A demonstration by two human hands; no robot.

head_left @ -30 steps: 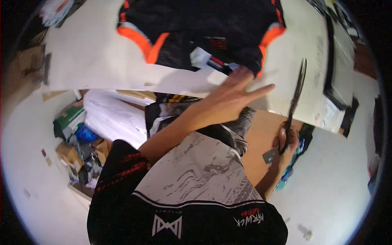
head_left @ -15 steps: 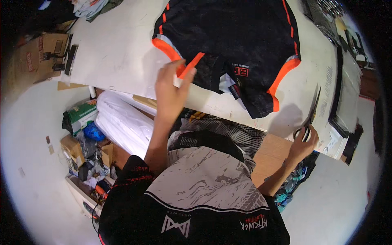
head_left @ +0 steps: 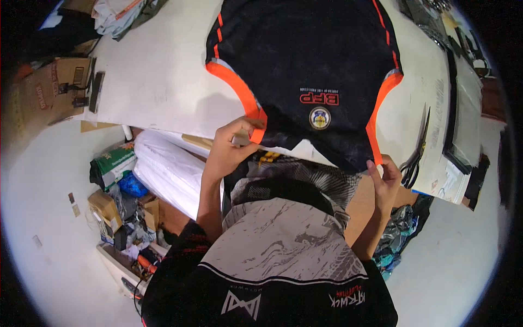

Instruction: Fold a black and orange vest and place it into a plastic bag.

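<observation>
A black sleeveless garment (head_left: 302,49) with orange trim, thin red side stripes, red printing and a round emblem lies spread on the white table (head_left: 141,65). My left hand (head_left: 234,141) pinches its lower-left orange strap at the table's near edge. My right hand (head_left: 381,174) pinches its lower-right corner, thumb on top. The neck edge between them reaches the table edge. Black scissors (head_left: 414,161) lie on the table just right of my right hand, apart from it.
Clothing (head_left: 114,16) and a cardboard box (head_left: 43,95) are at the left; plastic sheeting (head_left: 466,131) at the right. Beneath the table are a long white bundle (head_left: 169,169), small boxes (head_left: 106,210) and dark bags (head_left: 392,240). My printed shirt fills the lower middle.
My right hand has let go of the scissors and taken the garment's corner. My left hand has moved to the left strap. The garment's folded part is opened out, showing the emblem.
</observation>
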